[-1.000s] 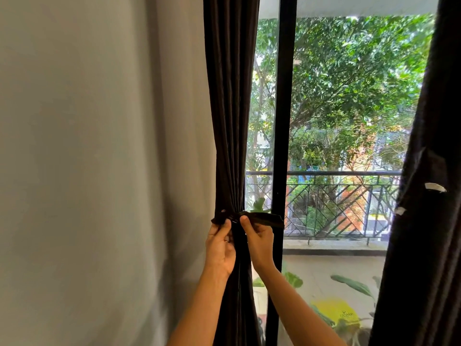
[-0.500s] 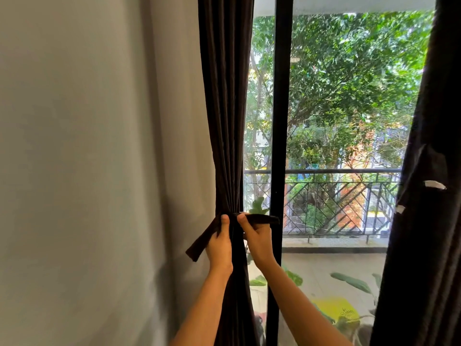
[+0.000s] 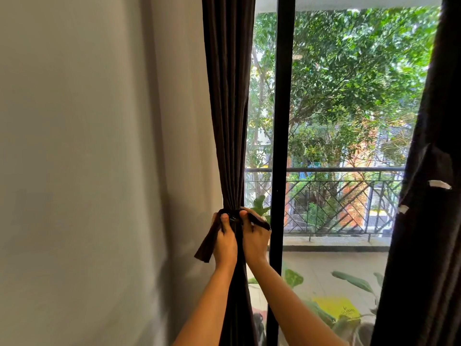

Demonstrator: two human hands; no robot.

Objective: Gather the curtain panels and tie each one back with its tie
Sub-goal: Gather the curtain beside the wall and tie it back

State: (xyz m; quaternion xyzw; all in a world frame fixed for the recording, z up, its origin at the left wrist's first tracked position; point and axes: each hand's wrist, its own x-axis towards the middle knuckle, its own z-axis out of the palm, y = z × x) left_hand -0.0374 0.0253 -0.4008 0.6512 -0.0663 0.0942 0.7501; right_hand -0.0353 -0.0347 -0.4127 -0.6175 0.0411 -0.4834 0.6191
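The dark brown left curtain panel [image 3: 228, 108] hangs gathered into a narrow bundle beside the wall. A matching dark tie [image 3: 207, 242] is wrapped round it at waist height. My left hand [image 3: 225, 239] pinches the tie's left end, which hangs down past the hand. My right hand [image 3: 255, 237] grips the tie's right end, a short flap that sticks out to the right. Both thumbs press against the wrapped band. The right curtain panel [image 3: 429, 196] hangs loose at the frame's right edge, with white tags on it.
A plain grey wall [image 3: 99, 171] fills the left half. A black door frame post [image 3: 283, 121] stands just right of my hands. Behind the glass lie a balcony railing [image 3: 336, 196], potted plants and trees.
The tie's left end, first held level, has dropped to hang below my left hand. The right end has shortened and drooped. Both hands have stayed at the bundle.
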